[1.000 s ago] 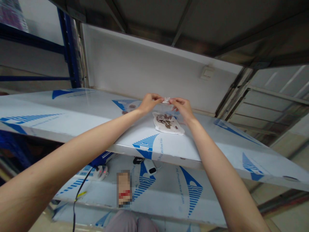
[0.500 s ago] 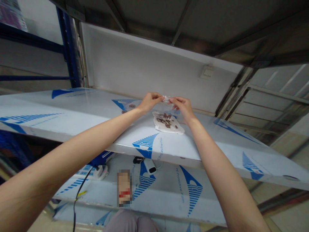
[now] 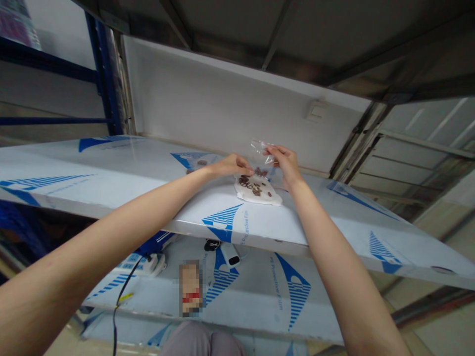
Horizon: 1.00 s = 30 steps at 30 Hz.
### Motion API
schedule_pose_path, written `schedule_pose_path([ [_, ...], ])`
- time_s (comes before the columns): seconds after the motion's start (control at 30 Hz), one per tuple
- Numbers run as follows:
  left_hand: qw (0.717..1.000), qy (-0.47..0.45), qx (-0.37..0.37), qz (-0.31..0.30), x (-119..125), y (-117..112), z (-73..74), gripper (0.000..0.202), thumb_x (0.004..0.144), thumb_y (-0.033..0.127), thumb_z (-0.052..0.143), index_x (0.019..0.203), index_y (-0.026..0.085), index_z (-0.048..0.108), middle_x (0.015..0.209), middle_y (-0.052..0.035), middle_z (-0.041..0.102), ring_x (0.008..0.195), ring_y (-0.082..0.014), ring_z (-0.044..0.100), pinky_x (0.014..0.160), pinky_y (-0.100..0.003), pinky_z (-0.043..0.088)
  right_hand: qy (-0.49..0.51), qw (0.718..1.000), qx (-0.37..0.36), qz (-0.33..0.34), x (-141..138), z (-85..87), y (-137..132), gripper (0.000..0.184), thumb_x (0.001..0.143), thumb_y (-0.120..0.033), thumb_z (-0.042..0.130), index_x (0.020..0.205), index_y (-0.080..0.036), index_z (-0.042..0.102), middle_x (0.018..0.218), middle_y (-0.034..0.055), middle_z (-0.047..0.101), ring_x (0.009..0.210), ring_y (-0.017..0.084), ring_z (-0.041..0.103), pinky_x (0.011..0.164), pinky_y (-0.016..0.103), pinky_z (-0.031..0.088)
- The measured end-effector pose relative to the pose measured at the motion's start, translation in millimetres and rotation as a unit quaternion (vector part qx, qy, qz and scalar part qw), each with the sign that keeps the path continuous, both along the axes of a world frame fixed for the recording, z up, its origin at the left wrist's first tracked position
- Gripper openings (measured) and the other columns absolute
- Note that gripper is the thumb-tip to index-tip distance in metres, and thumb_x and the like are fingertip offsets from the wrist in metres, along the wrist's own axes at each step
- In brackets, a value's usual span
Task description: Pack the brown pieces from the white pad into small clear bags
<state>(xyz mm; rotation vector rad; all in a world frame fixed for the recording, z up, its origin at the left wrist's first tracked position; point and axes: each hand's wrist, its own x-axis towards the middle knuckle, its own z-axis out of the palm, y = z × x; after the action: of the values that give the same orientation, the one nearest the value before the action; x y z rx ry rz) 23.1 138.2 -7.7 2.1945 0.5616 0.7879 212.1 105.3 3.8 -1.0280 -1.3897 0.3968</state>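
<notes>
My right hand (image 3: 284,162) is raised a little above the shelf and pinches a small clear plastic bag (image 3: 260,148) by its top edge. My left hand (image 3: 230,166) is down at the shelf, fingers closed together, fingertips touching the pile of small brown parts (image 3: 254,185) that lies on a white sheet (image 3: 264,197). Whether the left fingers hold a part is too small to tell. Both lie on the white shelf board with blue print (image 3: 148,188).
A few more brown parts (image 3: 201,163) lie left of my left wrist. A wall switch (image 3: 316,111) sits on the white back wall. On the lower shelf are a power strip (image 3: 154,263), a small white device (image 3: 230,254) and a cable. Blue rack posts (image 3: 104,74) stand at left.
My left hand has let go of the clear bag and dropped to the pile of brown parts. My right hand keeps the bag and has lifted it slightly.
</notes>
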Motion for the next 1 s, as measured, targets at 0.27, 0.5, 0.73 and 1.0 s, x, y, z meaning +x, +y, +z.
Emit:
schedule_pose_path([
  [0.27, 0.998, -0.059, -0.001, 0.01, 9, -6, -5.0, 0.015, 0.071, 0.024, 0.069, 0.084, 0.016, 0.072, 0.088, -0.0089, 0.073, 0.083, -0.0186, 0.065, 0.079, -0.031, 0.046, -0.002, 1.0, 0.002, 0.007, -2, 0.9, -2, 0.026, 0.067, -0.045, 0.065, 0.071, -0.019, 0.066, 0.074, 0.0019, 0.069, 0.06, 0.011, 0.052, 0.053, 0.023, 0.037],
  [0.5, 0.998, -0.059, -0.008, 0.018, 8, -9, -2.4, 0.007, 0.071, 0.022, 0.069, 0.074, 0.017, 0.073, 0.08, -0.0082, 0.073, 0.076, -0.0189, 0.064, 0.078, -0.033, 0.048, -0.02, 1.0, -0.006, 0.011, -2, 0.7, -2, 0.028, 0.07, -0.047, 0.064, 0.071, -0.019, 0.065, 0.074, 0.0024, 0.068, 0.062, 0.012, 0.054, 0.056, 0.024, 0.039],
  [0.73, 0.998, -0.057, -0.004, 0.021, 10, -12, -2.0, 0.009, 0.073, 0.023, 0.068, 0.072, 0.015, 0.072, 0.078, -0.0101, 0.072, 0.075, -0.0199, 0.064, 0.076, -0.033, 0.047, -0.004, 1.0, -0.003, 0.023, -3, -0.1, -2, 0.023, 0.069, -0.04, 0.065, 0.071, -0.018, 0.065, 0.073, 0.0017, 0.068, 0.062, 0.011, 0.053, 0.056, 0.024, 0.039],
  [1.0, 0.999, -0.045, 0.001, 0.021, 10, -14, -2.9, 0.018, 0.075, 0.033, 0.066, 0.075, 0.016, 0.071, 0.08, -0.0095, 0.072, 0.076, -0.0196, 0.063, 0.073, -0.031, 0.047, -0.011, 1.0, -0.002, 0.025, -4, -0.5, -2, 0.021, 0.07, -0.039, 0.065, 0.072, -0.018, 0.067, 0.073, 0.0017, 0.068, 0.063, 0.012, 0.054, 0.056, 0.024, 0.039],
])
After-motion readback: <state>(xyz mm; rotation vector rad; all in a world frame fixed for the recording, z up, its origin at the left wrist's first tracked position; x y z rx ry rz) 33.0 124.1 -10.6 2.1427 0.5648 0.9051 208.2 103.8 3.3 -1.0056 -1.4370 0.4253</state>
